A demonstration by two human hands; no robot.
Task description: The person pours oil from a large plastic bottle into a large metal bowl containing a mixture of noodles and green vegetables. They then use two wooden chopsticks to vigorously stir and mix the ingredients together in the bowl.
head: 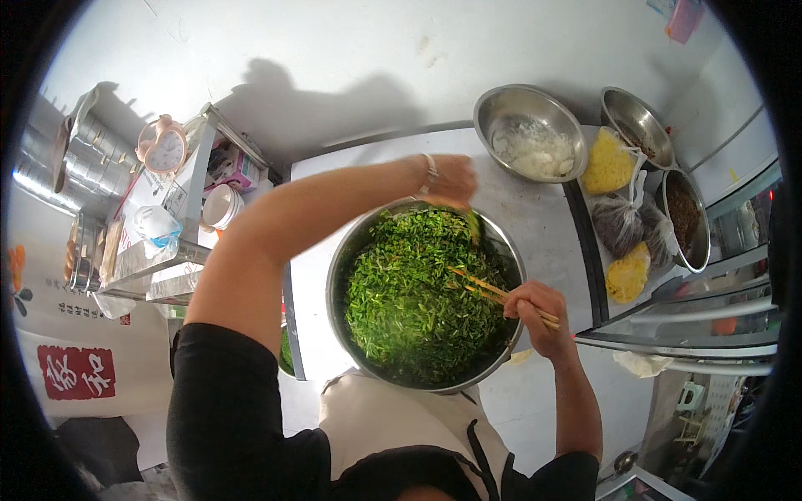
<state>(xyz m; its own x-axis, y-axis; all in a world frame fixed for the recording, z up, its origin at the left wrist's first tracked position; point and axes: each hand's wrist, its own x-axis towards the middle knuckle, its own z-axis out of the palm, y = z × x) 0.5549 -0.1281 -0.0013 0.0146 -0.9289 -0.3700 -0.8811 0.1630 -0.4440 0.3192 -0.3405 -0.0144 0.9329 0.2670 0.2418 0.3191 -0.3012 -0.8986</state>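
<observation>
A large steel bowl (pixel 334 313) full of chopped green leaves (pixel 407 300) stands before me, close against my apron. My right hand (pixel 540 316), at the bowl's right side, grips a pair of wooden chopsticks (pixel 479 285) whose tips reach into the greens. Across the bowl stretches my left arm, bringing my left hand (pixel 450 180) over the far rim. That hand is blurred, and its fingers are partly hidden. Something greenish shows just below it at the rim; whether it is held cannot be made out.
Behind, to the right, a steel bowl (pixel 532 138) holds a white substance. Past it lie bags of yellow food (pixel 608 164) and dark food (pixel 617 222), beside bowls of dark contents (pixel 683 213). A shelf with a pink alarm clock (pixel 164 149) and white tubs (pixel 222 205) stands left.
</observation>
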